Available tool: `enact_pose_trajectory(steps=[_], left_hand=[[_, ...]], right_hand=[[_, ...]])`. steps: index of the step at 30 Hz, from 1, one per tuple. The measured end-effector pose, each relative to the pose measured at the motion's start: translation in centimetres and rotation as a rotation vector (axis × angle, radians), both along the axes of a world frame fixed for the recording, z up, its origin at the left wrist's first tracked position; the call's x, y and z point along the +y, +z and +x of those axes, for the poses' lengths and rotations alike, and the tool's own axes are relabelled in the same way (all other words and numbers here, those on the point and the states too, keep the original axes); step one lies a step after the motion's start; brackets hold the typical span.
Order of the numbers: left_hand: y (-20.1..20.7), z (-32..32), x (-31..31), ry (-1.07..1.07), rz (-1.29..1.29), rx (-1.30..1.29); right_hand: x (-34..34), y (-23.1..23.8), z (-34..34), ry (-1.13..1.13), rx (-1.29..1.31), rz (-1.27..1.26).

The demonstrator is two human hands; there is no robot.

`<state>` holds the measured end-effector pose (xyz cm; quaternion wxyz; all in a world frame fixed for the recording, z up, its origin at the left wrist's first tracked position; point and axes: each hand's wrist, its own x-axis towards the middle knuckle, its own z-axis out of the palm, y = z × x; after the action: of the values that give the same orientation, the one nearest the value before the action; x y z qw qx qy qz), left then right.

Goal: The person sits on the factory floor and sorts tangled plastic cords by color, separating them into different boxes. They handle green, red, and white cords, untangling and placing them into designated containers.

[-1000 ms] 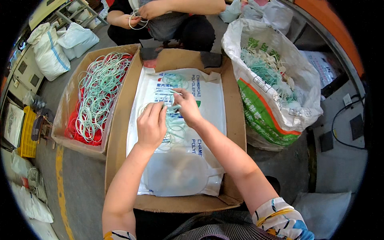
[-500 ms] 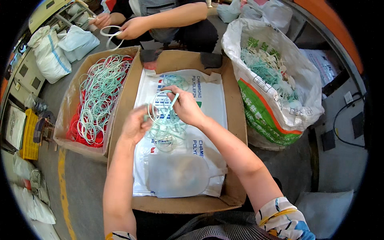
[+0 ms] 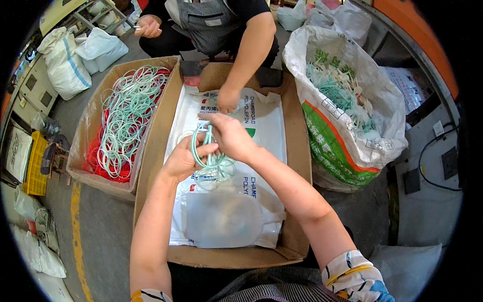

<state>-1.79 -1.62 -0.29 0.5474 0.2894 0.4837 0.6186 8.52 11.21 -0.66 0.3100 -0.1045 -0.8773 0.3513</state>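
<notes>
A pale green plastic ring [image 3: 195,145] hangs between my hands over the cardboard box [image 3: 145,173]. My left hand [image 3: 182,160] is closed on its lower left side, thumb and fingers pinched together. Just above and to the right, my right hand [image 3: 232,137] is bent round the ring's upper part, its fingertips partly hidden. Beneath lies a loose heap of similar rings [image 3: 221,173] on a white printed plastic sack [image 3: 274,166] inside the box. Nearer me, a translucent rounded sheet [image 3: 224,221] rests on the sack.
Across the box, a co-worker's hand [image 3: 229,99] reaches in close beyond mine; their other hand [image 3: 148,26] is raised. A carton [image 3: 75,161] of pale green and red rings stands left. A woven sack [image 3: 332,146] holding green and white plastic pieces stands right.
The co-worker has left the ring held before, and one hand has come down into the box. My left hand has moved right and closed on the ring; my right hand is slightly lower.
</notes>
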Motion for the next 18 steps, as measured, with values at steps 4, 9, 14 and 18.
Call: enact_pose_trajectory(steps=[4, 9, 14, 18], left_hand=[[-1.0, -1.2, -0.3, 0.264, 0.08, -0.312], [1.2, 1.1, 1.0, 1.041, 0.57, 1.045], [1.5, -2.0, -1.0, 0.682, 0.055, 0.322], [1.0, 0.0, 1.2, 0.375, -0.055, 0.549]], right_hand=[[-0.6, 0.2, -0.6, -0.231, 0.363, -0.255], [-0.8, -2.8, -1.4, -0.351, 0.549, -0.71], [0.5, -2.2, -1.3, -0.043, 0.635, -1.316], [1.0, -0.1, 0.8, -0.003, 0.571, -1.417]])
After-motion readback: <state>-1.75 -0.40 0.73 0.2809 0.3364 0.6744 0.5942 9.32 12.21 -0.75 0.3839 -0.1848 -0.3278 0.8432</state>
